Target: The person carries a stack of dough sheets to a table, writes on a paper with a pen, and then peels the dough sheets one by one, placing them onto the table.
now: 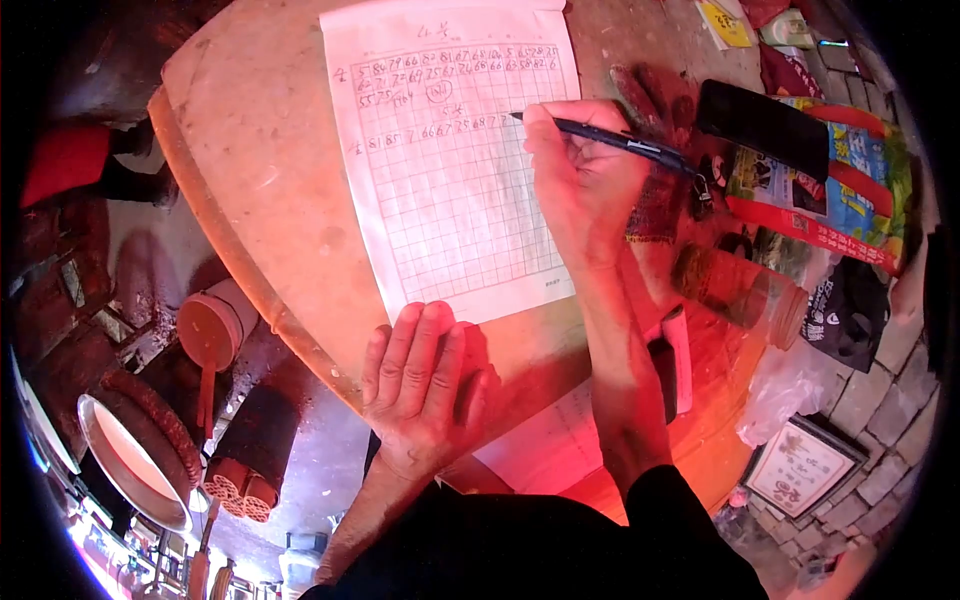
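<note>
A black pen [630, 143] is held in my right hand [585, 185], its tip on the second block of handwritten numbers. Beneath it lies a pad of gridded paper [460, 220] with rows of handwritten figures across its upper part; the lower squares are blank. My left hand [415, 375] rests flat at the lower left edge of the pad, fingers stretched out and close together, holding nothing. Both lie on a worn wooden table [260, 170].
Right of the pad are a dark phone [765, 125], a colourful printed bag [850, 170], a glass jar [745, 285] and a dark knitted glove [655, 205]. Another sheet [545, 445] lies near my body. Left, below the table, stand a metal basin [130, 465] and honeycomb briquettes [245, 480].
</note>
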Action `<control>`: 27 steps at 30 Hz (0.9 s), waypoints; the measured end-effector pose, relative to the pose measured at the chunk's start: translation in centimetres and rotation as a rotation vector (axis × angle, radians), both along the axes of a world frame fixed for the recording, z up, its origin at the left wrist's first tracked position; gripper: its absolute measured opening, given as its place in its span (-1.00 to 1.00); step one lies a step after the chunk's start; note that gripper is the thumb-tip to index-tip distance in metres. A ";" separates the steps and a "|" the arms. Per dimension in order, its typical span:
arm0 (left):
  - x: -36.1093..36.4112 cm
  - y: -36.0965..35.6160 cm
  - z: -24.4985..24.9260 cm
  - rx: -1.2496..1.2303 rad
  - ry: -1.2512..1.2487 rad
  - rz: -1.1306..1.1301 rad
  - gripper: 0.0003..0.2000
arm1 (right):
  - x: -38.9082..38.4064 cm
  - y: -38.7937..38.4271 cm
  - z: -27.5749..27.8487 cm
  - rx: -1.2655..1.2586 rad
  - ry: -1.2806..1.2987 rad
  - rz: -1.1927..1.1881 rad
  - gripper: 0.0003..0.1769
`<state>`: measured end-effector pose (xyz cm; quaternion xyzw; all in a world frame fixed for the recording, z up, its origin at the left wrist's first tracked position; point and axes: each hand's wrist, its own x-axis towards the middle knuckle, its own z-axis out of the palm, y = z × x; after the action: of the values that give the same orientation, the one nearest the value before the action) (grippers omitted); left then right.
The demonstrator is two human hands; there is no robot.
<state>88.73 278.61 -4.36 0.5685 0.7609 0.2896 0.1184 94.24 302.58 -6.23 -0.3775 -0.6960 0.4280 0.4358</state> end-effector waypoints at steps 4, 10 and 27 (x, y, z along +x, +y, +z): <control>-0.1 0.0 0.1 -0.012 -0.004 -0.004 -0.48 | -0.1 0.1 -0.3 0.054 -0.009 -0.002 -0.89; -0.2 0.0 0.0 0.009 -0.020 -0.001 -0.49 | 0.1 0.0 -0.4 0.059 -0.037 -0.010 -0.89; 0.0 -0.2 0.6 0.170 0.050 -0.070 -0.51 | 8.6 -11.6 8.1 0.029 -0.910 -0.101 -0.51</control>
<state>88.75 278.38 -3.79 0.6098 0.7160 0.3345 0.0609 102.82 291.01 1.82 -0.5542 -0.8034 0.1873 0.1113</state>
